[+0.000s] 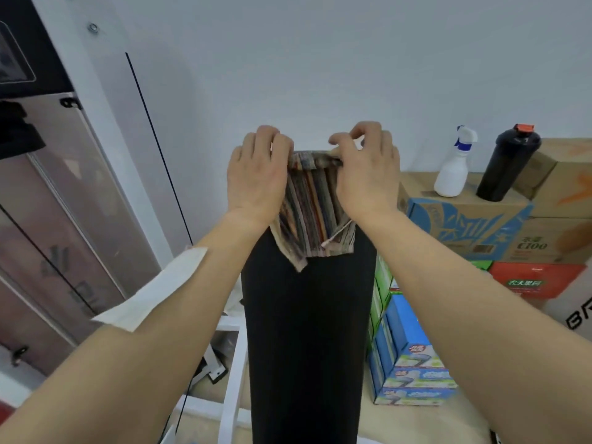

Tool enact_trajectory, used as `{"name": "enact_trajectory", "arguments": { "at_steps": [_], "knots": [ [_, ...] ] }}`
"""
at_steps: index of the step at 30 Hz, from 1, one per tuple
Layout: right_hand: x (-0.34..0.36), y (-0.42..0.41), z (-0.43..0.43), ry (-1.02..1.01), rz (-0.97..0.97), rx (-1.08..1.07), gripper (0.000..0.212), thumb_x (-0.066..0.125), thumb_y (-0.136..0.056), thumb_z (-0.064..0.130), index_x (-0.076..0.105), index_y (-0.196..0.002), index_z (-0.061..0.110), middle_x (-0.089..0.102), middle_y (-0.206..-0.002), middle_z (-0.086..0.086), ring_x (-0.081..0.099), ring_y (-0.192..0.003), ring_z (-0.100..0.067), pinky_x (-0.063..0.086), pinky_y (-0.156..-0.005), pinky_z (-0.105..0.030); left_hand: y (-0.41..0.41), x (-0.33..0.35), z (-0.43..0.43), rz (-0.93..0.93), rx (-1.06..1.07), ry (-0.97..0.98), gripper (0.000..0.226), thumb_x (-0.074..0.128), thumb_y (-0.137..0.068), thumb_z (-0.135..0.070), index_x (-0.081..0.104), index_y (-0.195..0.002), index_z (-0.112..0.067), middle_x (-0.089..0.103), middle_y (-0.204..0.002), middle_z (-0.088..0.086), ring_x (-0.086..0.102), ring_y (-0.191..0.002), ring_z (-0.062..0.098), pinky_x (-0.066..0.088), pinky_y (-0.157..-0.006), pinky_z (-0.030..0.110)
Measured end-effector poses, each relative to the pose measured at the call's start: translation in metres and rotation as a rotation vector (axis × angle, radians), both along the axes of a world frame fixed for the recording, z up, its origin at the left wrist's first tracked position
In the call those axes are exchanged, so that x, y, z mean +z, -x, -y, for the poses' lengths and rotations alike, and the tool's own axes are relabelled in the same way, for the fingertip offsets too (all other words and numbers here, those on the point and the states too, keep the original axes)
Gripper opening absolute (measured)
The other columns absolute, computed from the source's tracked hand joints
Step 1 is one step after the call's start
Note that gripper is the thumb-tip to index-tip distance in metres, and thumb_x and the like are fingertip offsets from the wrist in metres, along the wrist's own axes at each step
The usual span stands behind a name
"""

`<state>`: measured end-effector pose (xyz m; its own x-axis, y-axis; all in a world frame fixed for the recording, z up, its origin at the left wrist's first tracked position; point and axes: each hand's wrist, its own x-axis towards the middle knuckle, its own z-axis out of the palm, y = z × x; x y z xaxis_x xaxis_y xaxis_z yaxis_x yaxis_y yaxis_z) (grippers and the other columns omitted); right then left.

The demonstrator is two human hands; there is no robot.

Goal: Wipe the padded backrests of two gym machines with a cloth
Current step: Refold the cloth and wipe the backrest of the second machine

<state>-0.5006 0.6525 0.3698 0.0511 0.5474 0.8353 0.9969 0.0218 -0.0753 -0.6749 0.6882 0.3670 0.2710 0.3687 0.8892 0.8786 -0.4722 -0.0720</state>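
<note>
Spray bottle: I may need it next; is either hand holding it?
No, the spray bottle stands on a cardboard box; left hand and right hand hold the cloth.

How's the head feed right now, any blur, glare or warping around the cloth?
Head view: flat, even light, no glare; cloth, left hand and right hand slightly soft but readable; wide-angle warping bends the panel at left; print on the box at right blurred.

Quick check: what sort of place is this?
Probably a gym corner doubling as storage: a black padded backrest, a machine's panelled frame on the left, and stacked cartons beside it.
</note>
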Motion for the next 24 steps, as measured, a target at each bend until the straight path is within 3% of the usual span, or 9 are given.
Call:
{"name": "enact_trajectory", "arguments": {
  "at_steps": [3,6,9,12,14,16,19,22,24],
  "knots": [
    [-0.011,-0.003,-0.01,-0.11,0.149,-0.025,0.024,0.05,-0.078,-0.001,0.061,-0.096,0.01,0.06,-0.084,-0.012,0.055,-0.066,-0.03,0.028,-0.056,-0.033,0.013,-0.02,-0.022,0.01,-0.018,-0.161,0.032,0.07,-0.077,-0.006,0.046,-0.095,-0.018,0.043,-0.099,0.001,0.038,-0.088,0.024,0.042,-0.074,0.041],
    [-0.023,-0.011,-0.015,-0.04,0.13,0.032,0.014,0.052,-0.081,0.002,0.062,-0.089,0.008,0.059,-0.074,-0.012,0.052,-0.048,-0.03,0.022,-0.046,-0.026,0.026,-0.029,-0.031,-0.176,0.12,-0.159,0.021,0.067,-0.083,-0.006,0.068,-0.097,-0.022,0.051,-0.082,0.003,0.045,-0.074,0.024,0.03,-0.065,0.034],
    [-0.031,-0.007,-0.015,0.02,-0.045,-0.003,0.029,0.063,-0.084,-0.002,0.065,-0.111,0.007,0.06,-0.098,-0.016,0.06,-0.074,-0.036,0.035,-0.052,-0.032,0.019,-0.035,-0.017,-0.127,0.104,0.08,0.031,0.056,-0.087,-0.003,0.069,-0.114,-0.013,0.061,-0.091,0.009,0.054,-0.071,0.028,0.035,-0.058,0.035],
    [-0.042,0.011,-0.009,0.045,-0.034,-0.057,0.046,0.053,-0.093,0.016,0.054,-0.138,0.004,0.055,-0.131,-0.022,0.054,-0.108,-0.038,0.048,-0.079,-0.045,-0.005,-0.043,0.003,-0.013,0.135,0.293,0.036,0.052,-0.089,-0.013,0.06,-0.123,-0.005,0.058,-0.125,0.018,0.058,-0.093,0.035,0.045,-0.07,0.04],
    [-0.051,0.022,-0.009,0.122,-0.01,-0.115,0.061,0.043,-0.099,0.034,0.037,-0.15,0.002,0.037,-0.154,-0.024,0.042,-0.132,-0.04,0.04,-0.103,-0.048,-0.022,-0.045,0.01,0.094,0.131,0.375,0.042,0.049,-0.094,-0.022,0.052,-0.131,-0.001,0.04,-0.149,0.025,0.052,-0.115,0.038,0.049,-0.091,0.044],
    [-0.057,0.022,-0.017,0.16,0.052,-0.106,0.069,0.035,-0.103,0.041,0.02,-0.156,-0.001,0.016,-0.164,-0.024,0.02,-0.15,-0.037,0.022,-0.121,-0.047,-0.033,-0.049,0.009,0.123,0.071,0.397,0.05,0.044,-0.1,-0.023,0.041,-0.141,0.005,0.021,-0.161,0.027,0.039,-0.137,0.041,0.04,-0.112,0.048],
    [-0.061,0.01,-0.029,0.153,0.156,-0.038,0.07,0.033,-0.105,0.043,0.009,-0.159,0.006,0.006,-0.167,-0.021,0.006,-0.155,-0.032,0.008,-0.126,-0.047,-0.032,-0.067,-0.005,0.039,0.035,0.369,0.059,0.036,-0.104,-0.027,0.024,-0.152,0.004,0.004,-0.165,0.024,0.006,-0.154,0.037,0.012,-0.126,0.052],
    [-0.071,0.004,-0.034,0.115,0.192,-0.032,0.067,0.031,-0.104,0.044,0.009,-0.161,0.015,0.006,-0.167,-0.017,0.005,-0.155,-0.031,0.008,-0.125,-0.048,-0.022,-0.079,-0.02,-0.043,0.065,0.275,0.064,0.03,-0.104,-0.039,0.018,-0.157,-0.006,0.003,-0.168,0.015,0.002,-0.156,0.03,0.0,-0.125,0.049],
    [-0.079,0.007,-0.033,0.085,0.167,-0.064,0.068,0.03,-0.103,0.044,0.01,-0.161,0.013,0.007,-0.167,-0.017,0.004,-0.155,-0.031,0.008,-0.125,-0.048,-0.023,-0.087,-0.022,-0.035,0.079,0.242,0.065,0.03,-0.104,-0.041,0.015,-0.158,-0.008,0.004,-0.168,0.014,0.002,-0.156,0.03,-0.002,-0.124,0.049]
  ]
}}
